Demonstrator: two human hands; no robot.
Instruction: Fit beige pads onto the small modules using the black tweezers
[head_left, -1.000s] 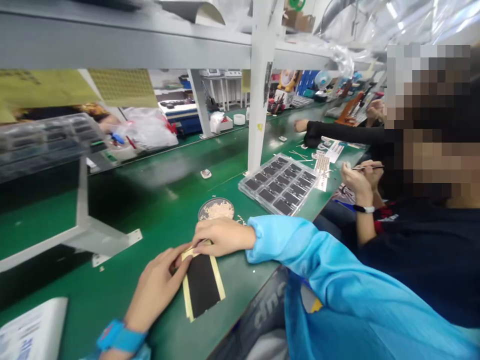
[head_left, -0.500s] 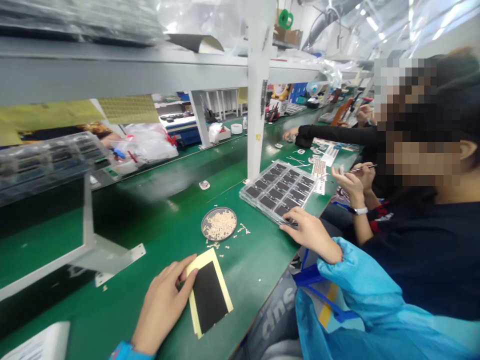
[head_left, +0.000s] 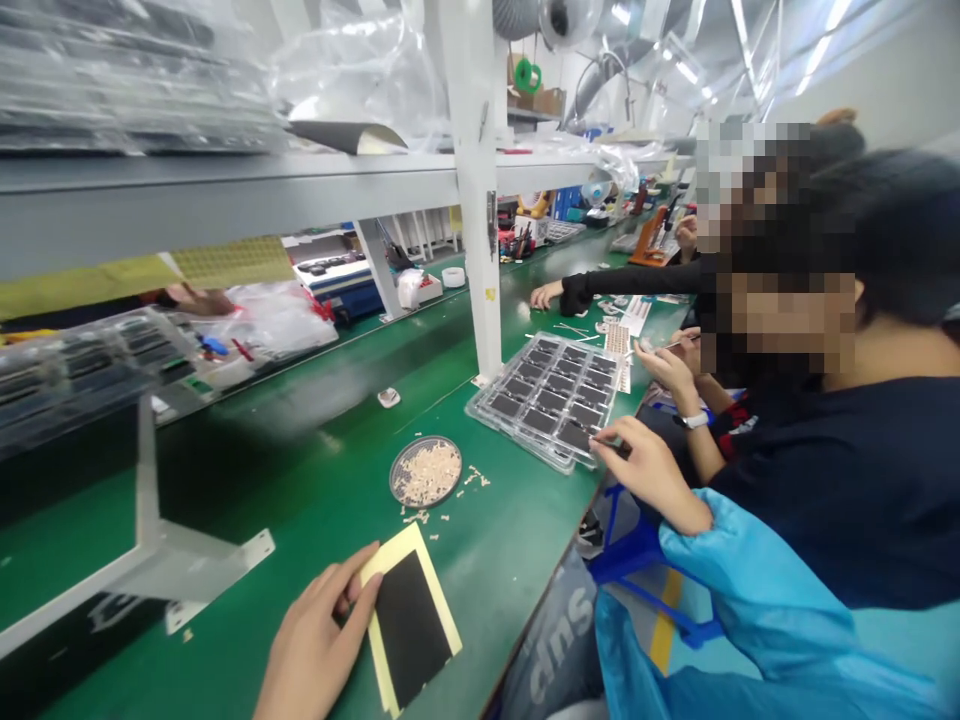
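Note:
My left hand (head_left: 322, 625) pinches the upper left edge of a pale yellow backing sheet (head_left: 401, 545) carrying a black rectangular piece (head_left: 412, 625), held over the green bench. Further right, my right hand (head_left: 649, 465) has thumb and fingers closed at the near right corner of a clear compartment tray (head_left: 551, 385) filled with dark flat pieces. A slim dark tool (head_left: 616, 447), perhaps tweezers, shows between those fingers. This upper tray sits askew on another clear tray (head_left: 517, 435). Between my hands stands a round dish (head_left: 427, 472) full of small beige pieces, some scattered beside it.
A white upright post (head_left: 480, 270) rises behind the trays and carries a grey shelf (head_left: 337, 180) above. One small white part (head_left: 388, 397) lies behind the dish. At the left is a metal bracket (head_left: 172, 560). On the right, co-workers sit close, their hands over the bench.
The upper tray has shifted towards my right hand and no longer lines up with the tray beneath. My left hand still holds the yellow sheet. The whole view has swung slightly.

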